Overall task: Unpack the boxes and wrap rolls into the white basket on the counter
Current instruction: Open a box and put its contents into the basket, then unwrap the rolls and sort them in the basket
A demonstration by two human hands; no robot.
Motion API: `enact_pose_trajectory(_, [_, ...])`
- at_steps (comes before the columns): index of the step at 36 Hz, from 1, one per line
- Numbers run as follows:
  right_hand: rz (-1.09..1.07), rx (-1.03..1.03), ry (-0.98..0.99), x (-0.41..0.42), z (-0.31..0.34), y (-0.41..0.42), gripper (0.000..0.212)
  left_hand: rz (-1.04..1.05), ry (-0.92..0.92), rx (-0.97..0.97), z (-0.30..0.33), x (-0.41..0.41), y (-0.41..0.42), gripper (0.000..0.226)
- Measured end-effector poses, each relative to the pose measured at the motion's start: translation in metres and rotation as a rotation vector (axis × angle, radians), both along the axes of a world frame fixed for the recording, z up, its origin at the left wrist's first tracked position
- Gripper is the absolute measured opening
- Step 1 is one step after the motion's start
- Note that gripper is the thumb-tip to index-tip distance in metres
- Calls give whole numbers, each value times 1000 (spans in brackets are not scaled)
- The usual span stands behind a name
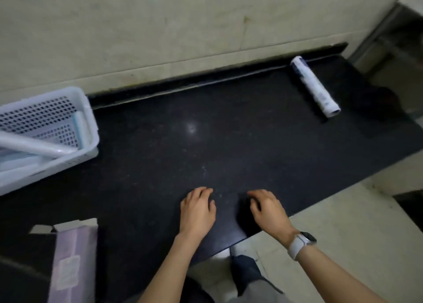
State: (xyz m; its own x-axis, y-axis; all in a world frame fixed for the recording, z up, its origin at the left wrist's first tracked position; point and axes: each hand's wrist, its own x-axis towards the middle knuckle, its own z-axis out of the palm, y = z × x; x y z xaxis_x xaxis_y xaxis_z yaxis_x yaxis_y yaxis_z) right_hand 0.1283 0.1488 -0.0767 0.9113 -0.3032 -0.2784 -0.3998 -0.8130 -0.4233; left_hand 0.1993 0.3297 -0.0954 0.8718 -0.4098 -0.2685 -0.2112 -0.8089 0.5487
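Hands (198, 207) well apart from roll (315, 86)

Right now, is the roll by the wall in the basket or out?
Out. The roll lies on the counter, far from the white basket.

Home kitchen: dark polished stone worktop (206, 124) with raised back lip against plain wall (160, 27), tiled floor (343, 234), wrap roll (314, 86) lying out.

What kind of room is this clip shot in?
Probably a home kitchen or utility nook: a polished black stone counter set against a plain pale wall, a tiled floor below, and household wrap rolls, some in a white basket, one roll lying loose.
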Motion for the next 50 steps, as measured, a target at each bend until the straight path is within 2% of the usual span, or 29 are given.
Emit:
enact_pose_trajectory(6, [-105, 51, -33, -24, -2, -94, 30, -62, -18, 7, 5, -6, -95, 37])
enact_pose_trajectory(16, [-256, 96, -84, -58, 1, -300, 32, -179, 48, -74, 19, -16, -342, 36])
enact_pose_trajectory(23, [-412, 125, -108, -72, 8, -404, 32, -257, 21, -101, 30, -7, -459, 36])
enact_pose_trajectory(28, [-455, 136, -125, -64, 5, -456, 31, -94, -93, -152, 33, 28, -525, 43])
enact_pose_trajectory(33, [-378, 147, -93, -34, 2, -508, 33, 116, -185, -53, 32, 77, -584, 54])
enact_pose_trajectory(37, [-290, 151, -86, 6, 1, -551, 33, 259, -146, 50, 21, 122, -616, 68])
enact_pose_trajectory(40, [-214, 166, -84, 34, 1, -576, 33, 385, -53, 73, 12, 146, -626, 79])
enact_pose_trajectory(46, [-109, 232, -58, 77, 0, -604, 32, 537, 43, 19, -3, 165, -626, 86])
enact_pose_trajectory(50, [-44, 301, -38, 100, -4, -610, 31, 564, 71, -109, -8, 171, -615, 90])
